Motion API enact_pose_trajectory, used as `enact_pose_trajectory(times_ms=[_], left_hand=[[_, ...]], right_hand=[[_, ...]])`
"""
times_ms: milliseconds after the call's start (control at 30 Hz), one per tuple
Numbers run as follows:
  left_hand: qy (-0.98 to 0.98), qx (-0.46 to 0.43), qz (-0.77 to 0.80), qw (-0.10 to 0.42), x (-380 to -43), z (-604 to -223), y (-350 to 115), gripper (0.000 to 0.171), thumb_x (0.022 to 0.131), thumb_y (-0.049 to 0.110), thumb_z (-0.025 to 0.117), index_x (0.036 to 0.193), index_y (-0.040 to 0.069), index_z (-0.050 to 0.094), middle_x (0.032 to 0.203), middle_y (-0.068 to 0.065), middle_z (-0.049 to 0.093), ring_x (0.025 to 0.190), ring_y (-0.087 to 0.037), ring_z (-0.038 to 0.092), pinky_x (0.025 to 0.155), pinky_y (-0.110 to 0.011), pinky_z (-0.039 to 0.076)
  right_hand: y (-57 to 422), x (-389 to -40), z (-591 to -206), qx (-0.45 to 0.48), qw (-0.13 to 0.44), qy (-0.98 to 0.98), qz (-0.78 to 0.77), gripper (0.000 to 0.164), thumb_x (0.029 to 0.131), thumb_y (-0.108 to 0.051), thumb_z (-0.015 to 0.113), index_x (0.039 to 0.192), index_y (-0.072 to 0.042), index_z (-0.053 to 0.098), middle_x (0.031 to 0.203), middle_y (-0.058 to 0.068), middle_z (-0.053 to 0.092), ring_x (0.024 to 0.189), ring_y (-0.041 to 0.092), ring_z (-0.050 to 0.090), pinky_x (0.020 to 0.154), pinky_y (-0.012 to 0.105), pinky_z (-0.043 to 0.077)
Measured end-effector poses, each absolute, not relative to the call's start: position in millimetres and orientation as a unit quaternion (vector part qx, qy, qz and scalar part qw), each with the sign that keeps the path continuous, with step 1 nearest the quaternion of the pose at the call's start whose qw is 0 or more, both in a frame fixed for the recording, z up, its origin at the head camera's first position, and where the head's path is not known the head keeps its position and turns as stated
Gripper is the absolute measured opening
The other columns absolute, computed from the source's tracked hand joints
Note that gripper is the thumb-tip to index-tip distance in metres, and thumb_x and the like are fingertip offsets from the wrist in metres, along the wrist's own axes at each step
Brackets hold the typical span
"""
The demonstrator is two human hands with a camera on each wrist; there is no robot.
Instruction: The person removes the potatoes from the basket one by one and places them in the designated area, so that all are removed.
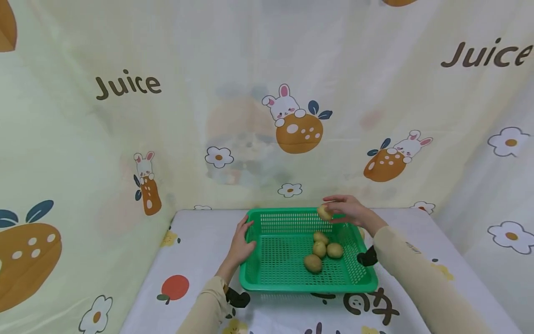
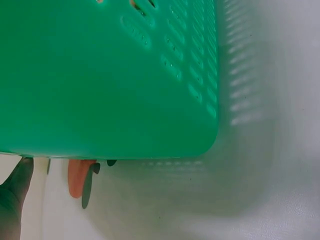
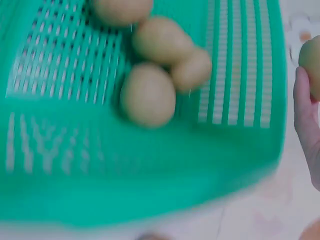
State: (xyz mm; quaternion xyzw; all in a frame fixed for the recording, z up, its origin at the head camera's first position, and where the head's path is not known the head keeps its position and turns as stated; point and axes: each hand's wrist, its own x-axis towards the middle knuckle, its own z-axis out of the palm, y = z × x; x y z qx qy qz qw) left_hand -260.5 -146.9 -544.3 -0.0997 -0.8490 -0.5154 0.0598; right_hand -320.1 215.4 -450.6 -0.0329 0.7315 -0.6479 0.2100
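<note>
A green plastic basket (image 1: 279,287) with slotted walls stands on the table. Several potatoes (image 1: 313,263) lie grouped on the right half of its floor; the right wrist view shows these potatoes (image 3: 148,95) blurred. My left hand (image 1: 241,243) grips the basket's left rim, thumb over the edge; the left wrist view is mostly filled by the basket wall (image 2: 100,100), with part of the hand (image 2: 15,200) at lower left. Above the far rim, toward the right, my right hand (image 1: 348,209) holds another potato (image 1: 324,213) between thumb and fingers.
Under the basket is a white tablecloth (image 1: 200,260) printed with fruit and lettering. A patterned curtain (image 1: 187,139) rises right behind the table's far edge. Just outside the basket's right rim, a small tan shape (image 1: 361,233) shows beneath the right wrist.
</note>
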Motion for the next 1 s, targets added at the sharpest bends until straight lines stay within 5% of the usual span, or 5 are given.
enact_pose_trajectory(times_ms=[333, 567, 733, 1000], left_hand=[[-0.851, -0.098, -0.513, 0.058, -262.7, -545.0, -149.2, 0.072, 0.073, -0.004, 0.057, 0.143, -0.004, 0.044, 0.161, -0.014, 0.022, 0.146, -0.038, 0.021, 0.109, -0.06, 0.028], [-0.855, -0.099, -0.505, 0.059, -267.9, -542.4, -151.5, 0.074, 0.072, -0.002, 0.056, 0.145, -0.002, 0.043, 0.161, -0.012, 0.022, 0.146, -0.038, 0.021, 0.109, -0.061, 0.027], [-0.856, -0.097, -0.505, 0.059, -269.8, -542.2, -150.7, 0.074, 0.072, -0.003, 0.056, 0.144, -0.001, 0.044, 0.161, -0.011, 0.022, 0.146, -0.038, 0.021, 0.109, -0.062, 0.027], [-0.85, -0.098, -0.514, 0.051, -264.5, -544.7, -147.3, 0.073, 0.073, -0.004, 0.056, 0.145, -0.002, 0.043, 0.162, -0.012, 0.021, 0.146, -0.038, 0.02, 0.109, -0.061, 0.027]], right_hand=[[323.9, -297.6, -462.4, 0.067, 0.174, 0.72, -0.669, 0.039, 0.098, -0.02, 0.06, 0.134, -0.009, 0.051, 0.099, -0.011, 0.063, 0.099, 0.015, 0.057, 0.092, 0.047, 0.052], [369.5, -273.5, -489.5, 0.123, 0.179, 0.712, -0.667, 0.018, 0.097, -0.024, 0.062, 0.114, -0.02, 0.064, 0.106, -0.006, 0.057, 0.11, 0.024, 0.051, 0.096, 0.045, 0.05], [382.4, -258.6, -509.9, 0.14, 0.188, 0.704, -0.671, 0.009, 0.096, -0.025, 0.063, 0.102, -0.025, 0.07, 0.109, -0.002, 0.056, 0.098, 0.019, 0.058, 0.092, 0.041, 0.052], [387.8, -241.6, -534.2, 0.162, 0.191, 0.687, -0.682, 0.019, 0.096, -0.019, 0.063, 0.112, -0.012, 0.07, 0.1, -0.002, 0.06, 0.091, 0.017, 0.061, 0.087, 0.042, 0.055]])
